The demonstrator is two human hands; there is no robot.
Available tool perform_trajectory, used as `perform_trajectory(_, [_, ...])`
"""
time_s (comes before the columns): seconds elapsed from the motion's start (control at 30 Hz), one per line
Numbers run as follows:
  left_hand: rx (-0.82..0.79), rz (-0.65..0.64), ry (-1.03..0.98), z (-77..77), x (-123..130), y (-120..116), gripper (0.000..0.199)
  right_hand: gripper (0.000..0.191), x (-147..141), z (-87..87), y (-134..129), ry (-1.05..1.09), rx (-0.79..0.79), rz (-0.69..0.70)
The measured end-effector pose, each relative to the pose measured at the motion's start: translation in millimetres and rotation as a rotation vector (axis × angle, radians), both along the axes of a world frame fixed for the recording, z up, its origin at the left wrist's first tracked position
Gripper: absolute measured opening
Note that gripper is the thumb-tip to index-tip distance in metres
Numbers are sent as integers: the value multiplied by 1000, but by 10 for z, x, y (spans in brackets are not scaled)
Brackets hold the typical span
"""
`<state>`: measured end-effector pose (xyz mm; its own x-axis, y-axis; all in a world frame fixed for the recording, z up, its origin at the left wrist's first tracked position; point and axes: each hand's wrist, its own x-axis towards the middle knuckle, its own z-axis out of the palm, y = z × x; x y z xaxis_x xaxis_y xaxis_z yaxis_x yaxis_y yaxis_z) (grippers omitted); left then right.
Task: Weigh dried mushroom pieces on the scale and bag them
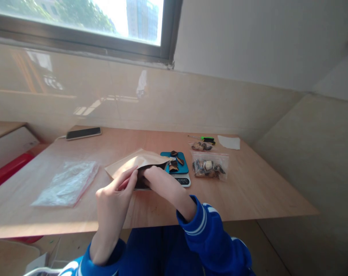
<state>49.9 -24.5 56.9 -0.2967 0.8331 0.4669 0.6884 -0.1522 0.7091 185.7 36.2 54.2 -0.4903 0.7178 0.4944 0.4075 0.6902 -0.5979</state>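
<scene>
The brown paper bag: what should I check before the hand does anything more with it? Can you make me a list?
1. Left hand holds the mouth of the brown paper bag open: ok.
2. Right hand reaches into the bag; fingers hidden: cannot tell what they grip.
3. Blue scale beside the bag, dark pieces on its plate: ok.
4. Scale reading: cannot tell, too small.
5. Filled clear bag lies apart from the scale: ok.
6. Empty zip bags lie flat at left: ok.
</scene>
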Motion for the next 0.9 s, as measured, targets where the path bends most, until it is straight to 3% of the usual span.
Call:
perform_trajectory(0.1, [-63, -8, -42, 87, -17, 30, 25, 29, 219, 221, -133, -65, 29, 34])
perform_trajectory(0.2, [-83, -5, -69, 151, -17, 75, 26, 23, 333, 358, -170, 119, 86, -6])
perform_trajectory(0.27, [-105, 13, -101, 182, -21, 109, 27, 20, 395, 331, -152, 278, 55, -35])
perform_trajectory(0.33, [-108, 19, -131, 212, -39, 145, 27, 15, 507, 211, -110, 462, -26, -136])
perform_trajectory(0.47, [-40, 23, -143, 277, -111, 229, 24, 21, 943, -190, 33, 792, -138, -490])
perform_trajectory(0.57, [-17, 48, -155, 302, -150, 283, 20, 25, 1277, -485, 155, 688, -226, -615])
perform_trajectory(0.67, [-29, 57, -151, 293, -153, 303, 20, 25, 1405, -673, 266, 514, -234, -654])
perform_trajectory(0.9, [-60, 49, -162, 289, -167, 285, 20, 28, 1321, -760, 386, 306, -180, -571])
